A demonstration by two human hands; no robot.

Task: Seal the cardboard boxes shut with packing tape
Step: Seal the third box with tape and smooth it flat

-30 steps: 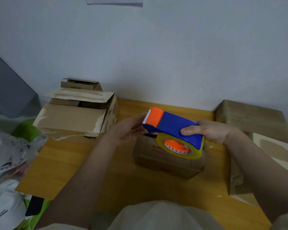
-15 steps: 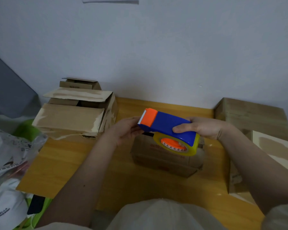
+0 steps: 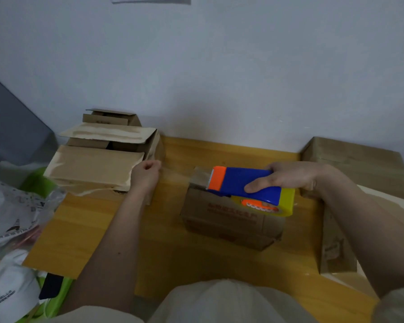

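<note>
Far left, off the worktop: a crumpled plastic bag [image 3: 16, 213] and a white cap [image 3: 9, 292] lie over something bright green.
Open box: a large cardboard box [image 3: 98, 169] sits at the worktop's back left corner with its flaps spread wide; it is not sealed. A smaller box [image 3: 110, 118] with its flaps up stands just behind it.
Left hand: the left hand [image 3: 146, 174] is at the right edge of the large box's front flap, fingers loosely curled. Whether it pinches the flap or only rests against it cannot be told.
Worktop: a yellow wooden worktop [image 3: 84, 231] set against a pale wall.
Small box: a small cardboard box [image 3: 229, 223] with red print stands at the worktop's centre, flaps closed. A glossy strip at its back left top edge looks like tape, so sealing here seems under way, though most of the top is hidden.
Tape dispenser: a blue, orange and yellow tape dispenser [image 3: 247, 188] sits over the small box's top, orange toothed end pointing left.
Right hand: the right hand [image 3: 287, 177] is clamped around the dispenser's blue body, thumb on the near side.
Right side: two more cardboard boxes [image 3: 357, 164] are stacked at the right edge; the upper one looks closed, but any tape cannot be made out.
Progress, as a judgement: early; at most one box is part taped, and at least the two open boxes on the left remain.
</note>
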